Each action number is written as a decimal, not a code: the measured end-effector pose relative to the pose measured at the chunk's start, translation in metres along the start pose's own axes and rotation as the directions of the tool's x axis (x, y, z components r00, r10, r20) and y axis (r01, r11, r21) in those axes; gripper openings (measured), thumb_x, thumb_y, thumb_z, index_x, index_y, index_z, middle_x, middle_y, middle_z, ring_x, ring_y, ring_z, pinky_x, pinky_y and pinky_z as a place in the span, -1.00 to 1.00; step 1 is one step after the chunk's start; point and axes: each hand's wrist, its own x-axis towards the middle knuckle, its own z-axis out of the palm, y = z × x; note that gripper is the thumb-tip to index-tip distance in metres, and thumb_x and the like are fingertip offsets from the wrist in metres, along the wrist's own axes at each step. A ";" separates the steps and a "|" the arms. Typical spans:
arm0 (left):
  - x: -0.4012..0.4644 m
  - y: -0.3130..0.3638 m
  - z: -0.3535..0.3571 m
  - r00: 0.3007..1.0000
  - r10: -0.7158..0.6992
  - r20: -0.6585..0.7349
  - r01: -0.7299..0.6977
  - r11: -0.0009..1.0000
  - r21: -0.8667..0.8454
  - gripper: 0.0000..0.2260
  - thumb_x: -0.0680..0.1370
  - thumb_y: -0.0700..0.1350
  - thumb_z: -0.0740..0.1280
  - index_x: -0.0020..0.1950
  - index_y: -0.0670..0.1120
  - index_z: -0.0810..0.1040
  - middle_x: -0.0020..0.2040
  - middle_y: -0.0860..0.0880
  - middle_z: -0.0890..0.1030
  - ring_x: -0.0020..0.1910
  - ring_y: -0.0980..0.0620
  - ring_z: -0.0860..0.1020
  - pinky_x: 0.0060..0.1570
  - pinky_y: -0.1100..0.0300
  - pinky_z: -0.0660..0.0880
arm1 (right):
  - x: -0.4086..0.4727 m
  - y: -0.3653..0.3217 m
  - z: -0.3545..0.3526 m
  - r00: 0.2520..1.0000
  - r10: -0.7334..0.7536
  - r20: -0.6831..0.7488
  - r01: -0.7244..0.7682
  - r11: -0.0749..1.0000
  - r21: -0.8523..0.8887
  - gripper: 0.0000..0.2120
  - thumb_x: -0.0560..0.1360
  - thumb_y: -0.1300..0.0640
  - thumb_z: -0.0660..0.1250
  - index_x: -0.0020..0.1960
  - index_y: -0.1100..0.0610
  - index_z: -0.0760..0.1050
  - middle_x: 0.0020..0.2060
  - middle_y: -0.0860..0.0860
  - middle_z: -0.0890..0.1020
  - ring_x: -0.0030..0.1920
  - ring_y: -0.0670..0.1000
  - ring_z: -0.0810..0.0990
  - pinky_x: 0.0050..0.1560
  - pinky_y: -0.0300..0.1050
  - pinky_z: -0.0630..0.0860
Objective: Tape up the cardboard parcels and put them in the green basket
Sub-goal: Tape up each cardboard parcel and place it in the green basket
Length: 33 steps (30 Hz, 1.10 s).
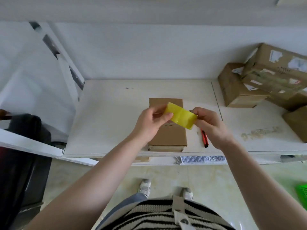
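Yellow tape (180,117) stretched in the air, and that's the whole story in the head view. The left hand (152,121) pinches the left end, its fingers (167,115) curled onto the strip; the right hand (210,124) pinches the right end, fingers clamped on the edge. The strip hangs just above the cardboard parcel (167,135), which lies on the white tabletop (108,117) close to the near edge.

The parcel's long axis runs near to far, one short end towards the person. The tape runs across it, left to right, slightly slanted with its right end nearer.

To do this well, I'd say keep the strip taut so it doesn't fold on itself, square it to the seam, land the middle first, then smooth outward and down over the sides. Which face is sticky I can't tell.

A red utility knife (204,138) lies just right of the parcel. More cardboard boxes (259,83) are stacked far right. The green basket (302,194) peeks in from the right edge, down on the floor, well apart from the parcel.
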 end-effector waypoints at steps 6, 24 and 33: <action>0.000 0.004 -0.003 0.998 -0.044 -0.054 0.040 0.997 -0.069 -0.74 0.49 -0.11 0.47 0.17 -0.04 0.60 0.05 0.04 0.67 0.06 0.11 0.63 0.04 0.27 0.55 | 0.007 -0.004 0.020 1.000 -0.006 0.020 0.006 1.000 0.012 -0.84 0.47 0.04 0.36 -0.28 -0.09 0.51 -0.42 -0.15 0.37 -0.34 -0.08 0.33 -0.31 -0.18 0.25; 0.019 0.006 -0.039 0.968 -0.132 -0.212 0.112 0.988 -0.104 -0.88 0.50 -0.16 0.46 -0.22 -0.09 0.59 -0.43 0.11 0.58 -0.41 0.17 0.53 -0.19 0.25 0.56 | 0.048 -0.017 -0.017 0.982 0.171 -0.084 -0.186 0.766 -0.615 -0.54 0.43 -0.25 0.38 -0.30 0.15 0.50 -0.46 -0.02 0.43 -0.41 -0.02 0.40 -0.37 -0.14 0.29; 0.031 -0.058 -0.031 0.870 -0.348 -0.349 0.347 0.935 -0.069 -0.68 0.55 -0.10 0.42 -0.39 -0.08 0.47 -0.49 0.05 0.45 -0.48 0.12 0.39 -0.23 0.25 0.41 | 0.078 -0.001 0.013 0.957 0.243 -0.161 -0.258 0.450 -0.855 -0.48 0.39 -0.39 0.31 -0.33 0.08 0.44 -0.41 -0.01 0.50 -0.36 -0.01 0.48 -0.43 -0.16 0.24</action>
